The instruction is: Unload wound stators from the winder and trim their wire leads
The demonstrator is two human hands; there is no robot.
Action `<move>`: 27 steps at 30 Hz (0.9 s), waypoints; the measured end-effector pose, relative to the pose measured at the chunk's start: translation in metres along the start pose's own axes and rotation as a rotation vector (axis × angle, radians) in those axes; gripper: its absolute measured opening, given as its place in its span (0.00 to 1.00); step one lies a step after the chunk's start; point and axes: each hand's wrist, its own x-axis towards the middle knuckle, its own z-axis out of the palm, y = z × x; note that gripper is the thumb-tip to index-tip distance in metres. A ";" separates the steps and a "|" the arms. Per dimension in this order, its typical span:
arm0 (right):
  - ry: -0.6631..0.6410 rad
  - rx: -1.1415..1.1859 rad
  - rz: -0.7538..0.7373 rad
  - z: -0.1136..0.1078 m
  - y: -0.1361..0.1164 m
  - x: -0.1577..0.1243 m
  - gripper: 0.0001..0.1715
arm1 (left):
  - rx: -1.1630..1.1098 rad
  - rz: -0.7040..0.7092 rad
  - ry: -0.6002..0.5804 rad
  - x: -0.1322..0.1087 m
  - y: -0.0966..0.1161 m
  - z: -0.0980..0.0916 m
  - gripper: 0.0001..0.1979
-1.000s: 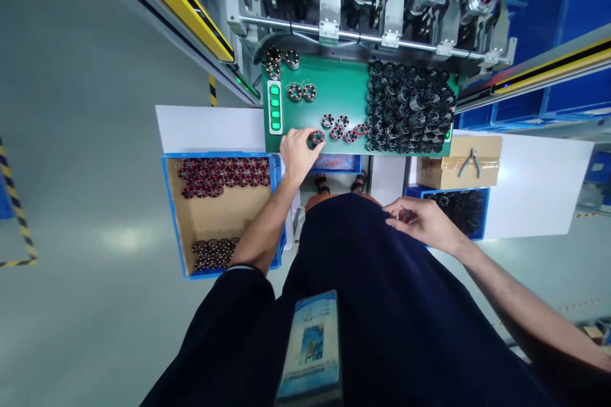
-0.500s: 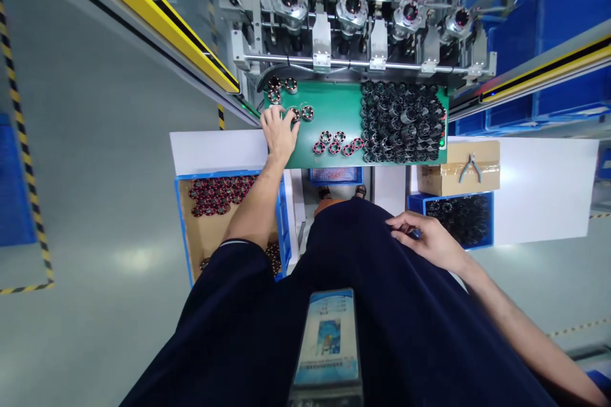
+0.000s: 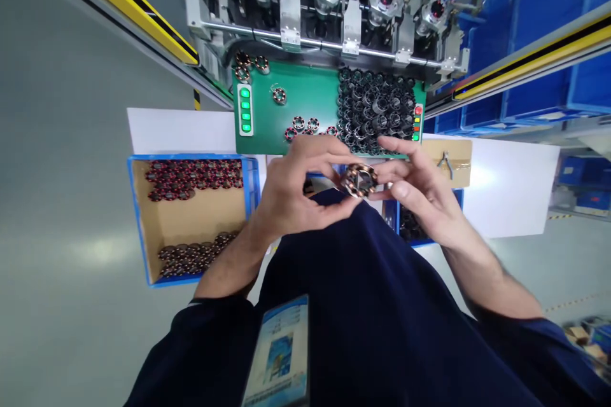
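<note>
While the coil ring (image 3: pixel 360 179) sits between them, the left hand (image 3: pixel 296 194) pinches its left edge, the right hand (image 3: pixel 420 194) its right (both equally near).

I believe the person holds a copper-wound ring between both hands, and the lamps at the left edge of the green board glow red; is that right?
Not quite: the head view shows the lamps at the left edge of the green board glowing green, not red. The left hand and right hand do hold the copper-wound ring between them.
</note>
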 end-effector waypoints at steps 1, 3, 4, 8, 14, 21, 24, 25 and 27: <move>-0.052 -0.005 0.020 -0.003 -0.012 -0.001 0.51 | -0.045 0.019 -0.038 0.006 0.013 0.004 0.26; -0.107 -0.014 0.049 -0.013 -0.029 -0.008 0.48 | -0.078 0.046 -0.082 0.016 0.031 0.012 0.26; -0.109 -0.012 0.050 -0.020 -0.034 -0.012 0.46 | -0.075 0.075 -0.069 0.020 0.036 0.015 0.25; -0.049 0.001 0.043 -0.047 -0.036 -0.029 0.38 | 0.019 0.194 0.080 0.027 0.045 0.028 0.20; -0.040 0.070 0.043 -0.070 -0.025 -0.041 0.33 | 0.114 0.243 0.053 0.039 0.059 0.047 0.11; 0.154 0.123 -0.183 -0.093 -0.006 -0.053 0.30 | 0.217 0.105 -0.227 0.023 0.033 0.068 0.08; 0.205 0.107 -0.322 -0.099 -0.002 -0.058 0.27 | 0.080 -0.124 -0.340 0.019 0.020 0.077 0.08; 0.215 0.095 -0.341 -0.098 -0.002 -0.059 0.26 | -0.002 -0.180 -0.300 0.022 0.022 0.079 0.07; 0.226 0.074 -0.367 -0.094 -0.004 -0.059 0.27 | -0.133 -0.201 -0.141 0.032 0.035 0.081 0.05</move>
